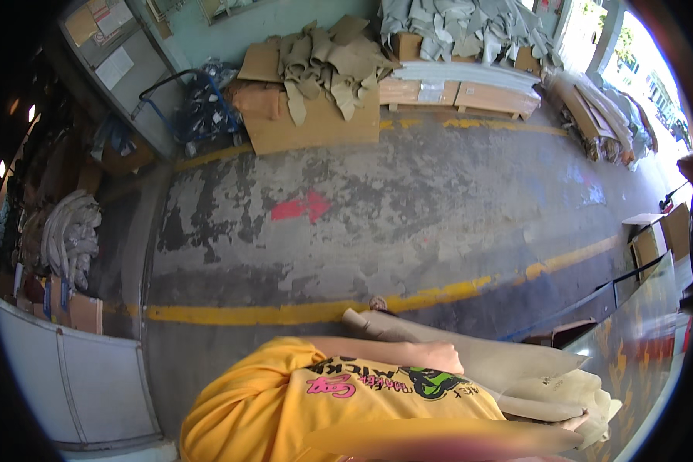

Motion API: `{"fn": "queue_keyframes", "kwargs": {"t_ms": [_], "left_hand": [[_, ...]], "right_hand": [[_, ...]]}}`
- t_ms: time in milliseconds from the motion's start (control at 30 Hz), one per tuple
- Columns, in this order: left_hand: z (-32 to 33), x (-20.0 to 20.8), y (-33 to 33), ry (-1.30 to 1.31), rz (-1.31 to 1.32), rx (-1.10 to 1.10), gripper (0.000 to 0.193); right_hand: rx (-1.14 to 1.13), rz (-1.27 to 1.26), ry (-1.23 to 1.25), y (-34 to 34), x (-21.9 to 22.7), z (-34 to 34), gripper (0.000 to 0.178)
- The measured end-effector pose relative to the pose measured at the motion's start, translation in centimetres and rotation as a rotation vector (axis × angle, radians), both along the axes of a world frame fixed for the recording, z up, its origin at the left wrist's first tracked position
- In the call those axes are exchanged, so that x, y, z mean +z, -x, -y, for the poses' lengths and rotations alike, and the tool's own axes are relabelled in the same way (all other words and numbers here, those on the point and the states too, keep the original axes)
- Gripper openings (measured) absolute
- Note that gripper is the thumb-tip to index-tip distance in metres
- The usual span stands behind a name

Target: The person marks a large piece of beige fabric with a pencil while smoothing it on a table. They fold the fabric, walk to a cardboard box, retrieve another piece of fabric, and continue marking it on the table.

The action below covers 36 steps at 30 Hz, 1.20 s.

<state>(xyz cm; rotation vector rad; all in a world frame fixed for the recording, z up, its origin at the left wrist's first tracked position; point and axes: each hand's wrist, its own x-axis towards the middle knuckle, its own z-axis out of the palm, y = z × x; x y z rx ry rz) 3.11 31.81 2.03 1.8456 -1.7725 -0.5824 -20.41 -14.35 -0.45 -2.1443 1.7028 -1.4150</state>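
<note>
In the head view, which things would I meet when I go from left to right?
White bundle, blue trolley frame, red floor arrow, beige rolled sheets with the left hand and right hand at them, brown cardboard.

Beige rolled sheets (508,356): matt, smooth, leather-like; yellow shirt (246,400) beside them, matt cloth; floor (439,231) beyond them, rough-looking, patchy

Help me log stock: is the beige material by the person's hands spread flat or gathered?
Gathered: the beige material forms a long bundle, edges curled, layers bunched near the right hand.
</note>
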Motion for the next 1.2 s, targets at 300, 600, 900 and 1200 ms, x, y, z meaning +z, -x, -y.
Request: {"fn": "queue_keyframes", "kwargs": {"t_ms": [300,600,900,1200], "left_hand": [[-6.0,-4.9,-26.7,-0.16,-0.214,0.2,0.029],[-31.7,-12.1,-48.3,-0.557,-0.077,0.659,0.026],[-50.7,-11.6,-57.3,-0.338,-0.111,1.35,0.043],[-52.8,5.9,-88.4,0.6,-0.45,1.89,0.069]], "right_hand": [[0.22,0.13,-0.105,-30.7,-5.7,-12.1,0.03],[0.821,0.181,-1.02,-63.6,-13.7,-34.5,0.023],[0.981,0.348,-1.239,-92.7,-9.0,-50.9,0.017],[2.362,0.828,-0.432,-125.1,27.9,-65.5,0.073]]}}
